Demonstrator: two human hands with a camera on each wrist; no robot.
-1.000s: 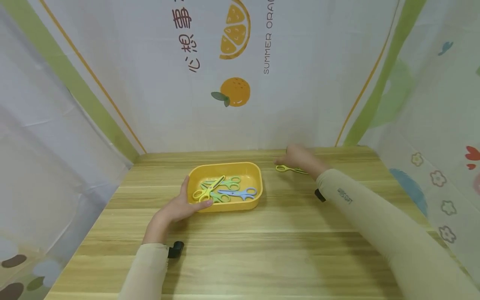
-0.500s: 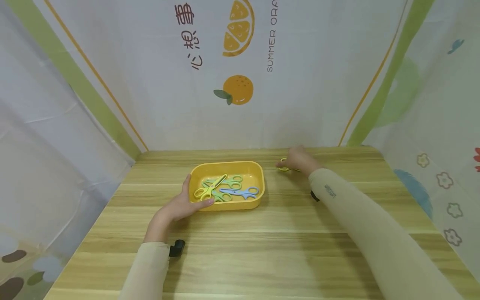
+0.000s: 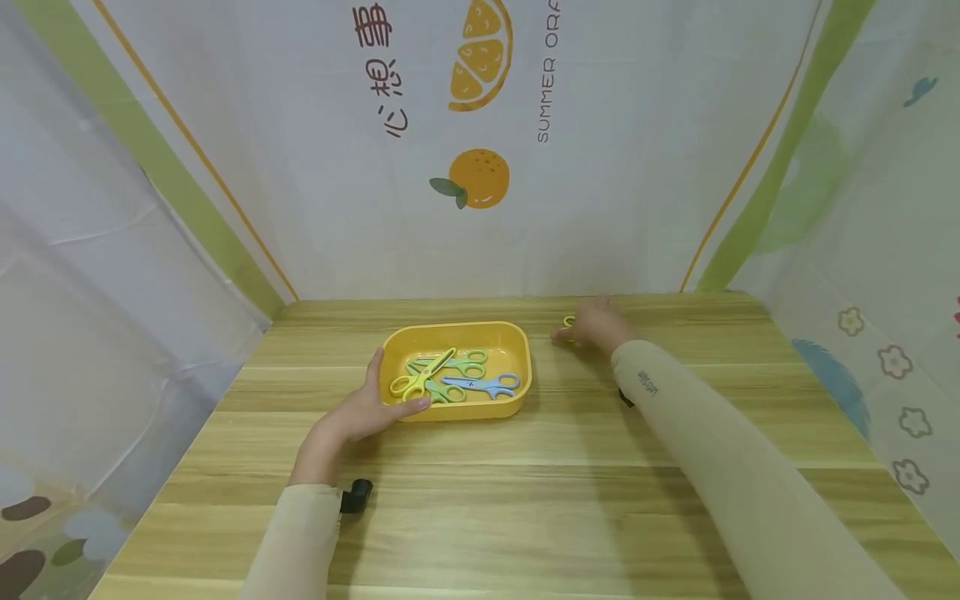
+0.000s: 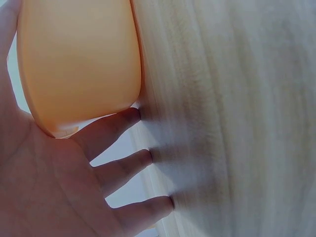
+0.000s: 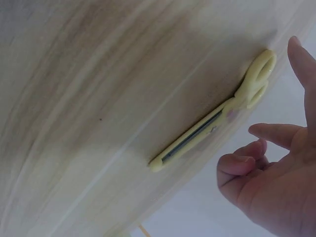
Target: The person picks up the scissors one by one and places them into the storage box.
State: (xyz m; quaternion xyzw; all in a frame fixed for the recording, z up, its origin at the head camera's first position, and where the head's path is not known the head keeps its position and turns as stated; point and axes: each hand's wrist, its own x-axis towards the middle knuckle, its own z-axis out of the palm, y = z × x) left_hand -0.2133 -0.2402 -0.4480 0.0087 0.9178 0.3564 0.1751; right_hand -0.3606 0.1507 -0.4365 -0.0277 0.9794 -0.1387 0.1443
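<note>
In the head view a yellow plastic box (image 3: 517,405) stands on the wooden table. My left hand (image 3: 367,414) holds its left end, thumb along the front rim; the left wrist view shows other fingers spread beside the box wall (image 4: 84,59), tips down at the tabletop. Inside lie yellow scissors (image 3: 430,372), blue scissors (image 3: 487,385) and two light green pairs. Right of the box, my right hand (image 3: 602,325) is over another pair of yellow scissors (image 5: 197,130), mostly hidden from above. The right wrist view shows thumb and forefinger extended, other fingers curled, apart from the scissors.
The wooden tabletop (image 3: 480,508) reaches back to a white cloth (image 3: 600,208) printed with oranges and lettering. More cloth hangs along the left and right sides. A black wrist camera (image 3: 356,497) shows beside the left sleeve.
My right hand has shifted a little left, covering more of the yellow scissors on the table. The left hand keeps its place on the box, and the head view has tilted slightly.
</note>
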